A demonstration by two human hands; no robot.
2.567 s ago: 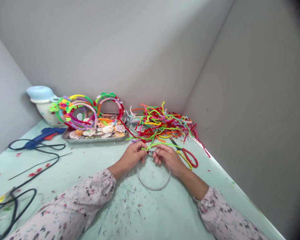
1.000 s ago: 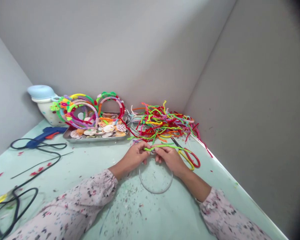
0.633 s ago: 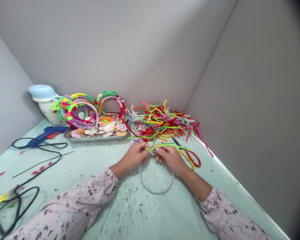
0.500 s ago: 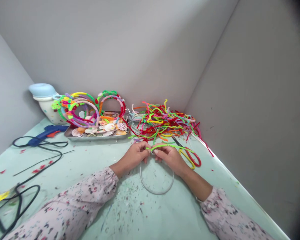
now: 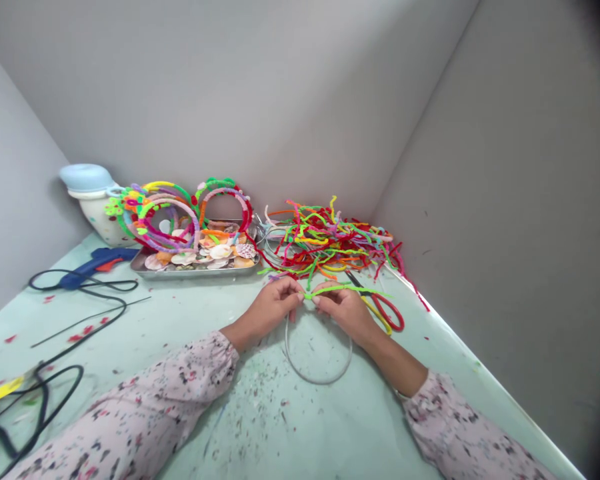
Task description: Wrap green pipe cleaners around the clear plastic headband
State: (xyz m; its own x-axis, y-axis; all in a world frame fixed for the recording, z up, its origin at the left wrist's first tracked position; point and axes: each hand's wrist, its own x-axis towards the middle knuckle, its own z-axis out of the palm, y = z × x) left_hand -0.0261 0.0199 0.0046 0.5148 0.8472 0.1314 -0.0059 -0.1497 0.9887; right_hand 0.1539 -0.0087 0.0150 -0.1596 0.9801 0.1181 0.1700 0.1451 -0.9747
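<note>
Against the first frame: whole scene sitting slightly higher and further right in view, free end of the green chenille stem (image 5: 345,289) reaching further right, now level with the scissors handles (image 5: 387,315). Left hand (image 5: 273,311) and right hand (image 5: 345,312) close together at lower centre, left fingers (image 5: 291,288) and right fingers (image 5: 323,299) narrow, pinched on the stem at the top of a clear plastic headband (image 5: 318,383). Band below the hands, over the mint tabletop (image 5: 260,427). Upper left of centre: metal tray (image 5: 195,275) holding seashells (image 5: 220,251), chenille-wrapped headbands (image 5: 225,192) leaning at its back. Right of the tray: loose heap of multicoloured chenille stems (image 5: 330,243). Far upper left: white pot with pale blue lid (image 5: 86,177), blue glue gun (image 5: 100,261) just below.
</note>
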